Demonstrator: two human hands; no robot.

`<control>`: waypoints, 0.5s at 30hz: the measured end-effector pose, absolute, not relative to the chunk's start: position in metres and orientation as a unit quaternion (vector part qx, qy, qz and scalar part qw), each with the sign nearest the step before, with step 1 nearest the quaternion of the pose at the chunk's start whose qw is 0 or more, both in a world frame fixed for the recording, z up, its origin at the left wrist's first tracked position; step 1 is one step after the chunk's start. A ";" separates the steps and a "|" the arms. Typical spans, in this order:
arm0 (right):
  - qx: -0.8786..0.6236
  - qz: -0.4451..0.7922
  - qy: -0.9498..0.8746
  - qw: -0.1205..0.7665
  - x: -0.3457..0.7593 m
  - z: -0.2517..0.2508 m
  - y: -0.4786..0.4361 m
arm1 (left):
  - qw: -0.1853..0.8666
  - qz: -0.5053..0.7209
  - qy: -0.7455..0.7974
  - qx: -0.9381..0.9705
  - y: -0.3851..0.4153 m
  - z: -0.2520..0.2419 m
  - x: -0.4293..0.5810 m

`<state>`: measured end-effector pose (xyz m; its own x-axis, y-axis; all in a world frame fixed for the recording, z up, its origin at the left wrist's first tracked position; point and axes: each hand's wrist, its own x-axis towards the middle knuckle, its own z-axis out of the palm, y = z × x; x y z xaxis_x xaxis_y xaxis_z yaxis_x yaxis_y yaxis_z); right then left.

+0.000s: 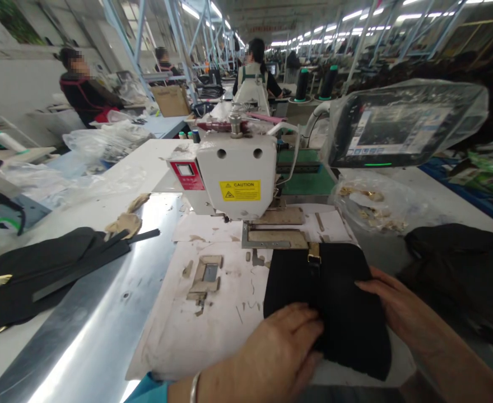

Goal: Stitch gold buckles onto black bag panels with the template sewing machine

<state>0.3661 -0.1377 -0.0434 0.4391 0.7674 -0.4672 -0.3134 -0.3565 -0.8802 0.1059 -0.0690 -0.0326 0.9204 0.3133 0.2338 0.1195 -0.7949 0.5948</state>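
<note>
A black panel (351,313), seemingly a bag flap, lies on the white work sheet in front of the sewing machine (238,168). Near its top edge sits a gold buckle (314,253) with a short black strap (315,270). My right hand (398,305) grips the panel's right edge, thumb on top and fingers partly hidden underneath. Over the panel's lower left part rests my left hand (284,341), its fingers curled together; what lies under the fingertips is hidden. The panel's top edge reaches close to the metal clamp frame (275,240) below the machine head.
Black strapped pieces (61,268) lie at left beside a shiny metal plate (116,296). To the right are a plastic bag of gold hardware (372,207), a dark pile (456,268) and a plastic-wrapped control screen (401,131). Other people sit farther back.
</note>
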 end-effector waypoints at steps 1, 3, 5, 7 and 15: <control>-0.656 0.505 -0.156 0.539 0.369 -0.045 -0.141 | 0.334 0.176 0.167 0.911 -0.063 -0.031 0.109; -0.656 0.524 -0.148 0.523 0.375 -0.050 -0.152 | 0.388 0.202 0.233 0.868 -0.051 -0.030 0.118; -0.661 0.526 -0.188 0.500 0.383 -0.057 -0.162 | 0.419 0.233 0.259 0.839 -0.040 -0.031 0.130; -0.657 0.515 -0.241 0.496 0.389 -0.061 -0.169 | 0.432 0.271 0.280 0.813 -0.032 -0.033 0.143; -0.652 0.486 -0.239 0.530 0.388 -0.028 -0.146 | 0.724 0.291 0.330 0.531 -0.019 -0.042 0.178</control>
